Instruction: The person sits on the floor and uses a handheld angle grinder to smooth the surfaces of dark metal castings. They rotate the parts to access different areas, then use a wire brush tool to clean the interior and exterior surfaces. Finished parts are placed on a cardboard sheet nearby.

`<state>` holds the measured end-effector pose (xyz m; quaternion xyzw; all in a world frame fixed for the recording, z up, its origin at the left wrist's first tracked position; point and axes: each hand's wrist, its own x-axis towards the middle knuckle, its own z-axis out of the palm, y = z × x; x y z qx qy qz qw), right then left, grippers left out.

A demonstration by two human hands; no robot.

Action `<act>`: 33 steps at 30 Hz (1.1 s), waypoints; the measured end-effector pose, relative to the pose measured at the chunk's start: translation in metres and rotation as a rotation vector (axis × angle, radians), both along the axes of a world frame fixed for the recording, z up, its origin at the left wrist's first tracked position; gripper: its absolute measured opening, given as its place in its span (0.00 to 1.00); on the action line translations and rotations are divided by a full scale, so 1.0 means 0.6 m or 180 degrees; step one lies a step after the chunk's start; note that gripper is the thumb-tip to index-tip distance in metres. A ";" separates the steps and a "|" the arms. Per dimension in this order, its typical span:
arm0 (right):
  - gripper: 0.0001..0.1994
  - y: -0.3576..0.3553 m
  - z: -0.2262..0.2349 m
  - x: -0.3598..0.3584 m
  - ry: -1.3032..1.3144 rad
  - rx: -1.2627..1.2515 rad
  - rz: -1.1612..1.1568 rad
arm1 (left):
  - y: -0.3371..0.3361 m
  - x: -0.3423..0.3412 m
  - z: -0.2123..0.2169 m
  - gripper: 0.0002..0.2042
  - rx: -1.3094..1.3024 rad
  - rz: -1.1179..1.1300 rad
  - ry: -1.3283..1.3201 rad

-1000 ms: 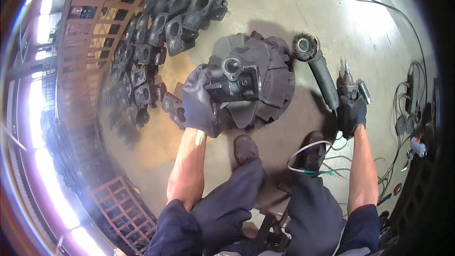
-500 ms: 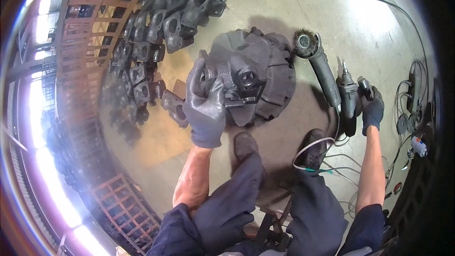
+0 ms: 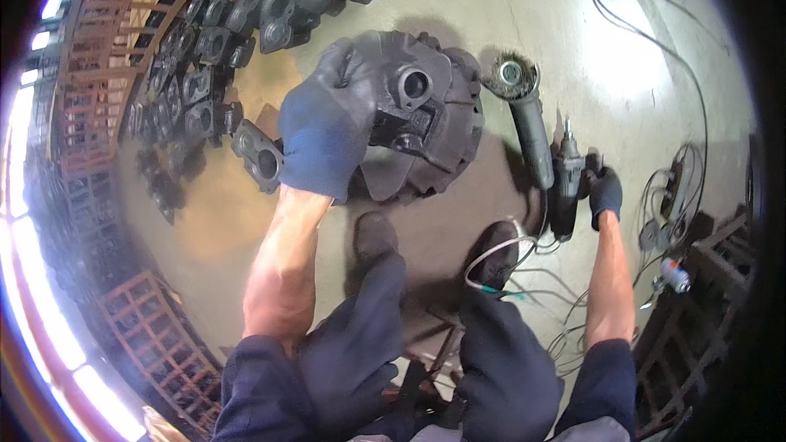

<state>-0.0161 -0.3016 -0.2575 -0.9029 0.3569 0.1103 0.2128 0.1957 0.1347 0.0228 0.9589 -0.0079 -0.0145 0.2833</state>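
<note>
My left hand, in a dark blue-grey glove, is closed on the left side of a black metal casting. A round flanged opening faces up on the casting. Beneath it, and partly hidden by it, is a round black ribbed base. My gloved right hand is at the right, its fingers curled around a short dark cylindrical object whose kind I cannot make out. Just left of that hand lies a grey die grinder. An angle grinder with a wire brush lies beside it.
Rows of similar black castings cover the floor at the upper left, one single casting nearest my left wrist. Rusty mesh crates stand left. Cables and a power strip lie at right. My shoes are below.
The casting has turned, its round opening now facing more upward. My left hand has rotated so its back shows. The view has shifted; my right hand stays beside the die grinder.
</note>
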 end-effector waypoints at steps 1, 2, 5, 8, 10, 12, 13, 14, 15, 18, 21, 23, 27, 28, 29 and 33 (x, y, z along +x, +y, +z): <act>0.22 -0.014 -0.014 -0.011 -0.0021 0.0068 -0.0149 | -0.002 0.008 0.002 0.22 0.0059 -0.0103 0.0027; 0.22 -0.033 -0.023 -0.028 -0.0022 0.0110 -0.0311 | -0.007 0.016 0.000 0.22 0.0091 -0.0220 0.0075; 0.20 -0.027 0.000 -0.037 -0.0423 0.1620 -0.1607 | 0.000 0.044 -0.004 0.20 0.0308 -0.0551 -0.0208; 0.18 0.039 0.106 -0.013 -0.0779 0.2453 -0.1699 | 0.024 0.074 0.016 0.17 0.0668 -0.0659 -0.0308; 0.16 0.049 0.184 -0.012 -0.1078 0.2775 -0.1764 | 0.022 0.108 -0.023 0.17 0.0714 -0.0751 -0.0342; 0.21 0.075 0.232 0.007 -0.1375 0.3198 -0.1563 | 0.033 0.135 -0.029 0.16 0.0895 -0.1012 -0.0103; 0.22 0.078 0.251 0.015 -0.1506 0.3276 -0.1366 | 0.028 0.139 -0.032 0.16 0.0754 -0.0962 0.0019; 0.23 0.089 0.271 0.027 -0.1643 0.3384 -0.1162 | 0.025 0.144 -0.028 0.16 0.0642 -0.0908 0.0128; 0.25 0.107 0.291 0.045 -0.1707 0.3296 -0.1007 | 0.026 0.146 -0.034 0.15 0.0452 -0.0704 0.0162; 0.25 0.161 0.364 0.115 -0.1403 0.3049 -0.0290 | 0.041 0.147 -0.031 0.16 0.0367 -0.0513 0.0390; 0.25 0.213 0.406 0.169 -0.1404 0.3042 0.0116 | 0.057 0.130 -0.036 0.14 -0.0137 -0.0301 0.0401; 0.27 0.247 0.439 0.207 -0.1209 0.2844 0.0401 | 0.092 0.118 -0.062 0.13 -0.0108 -0.0492 0.0152; 0.30 0.295 0.471 0.265 -0.1294 0.2429 0.1226 | 0.065 0.070 -0.051 0.12 -0.0818 -0.0143 0.0439; 0.30 0.320 0.483 0.279 -0.1188 0.2462 0.1390 | 0.073 0.062 -0.062 0.14 -0.0873 -0.0143 0.0439; 0.30 0.335 0.488 0.289 -0.1014 0.2558 0.1429 | 0.083 0.057 -0.081 0.16 -0.0921 -0.0152 0.0426; 0.29 0.353 0.469 0.301 -0.1140 0.3632 0.0995 | 0.088 0.050 -0.145 0.11 -0.0310 -0.1176 -0.0748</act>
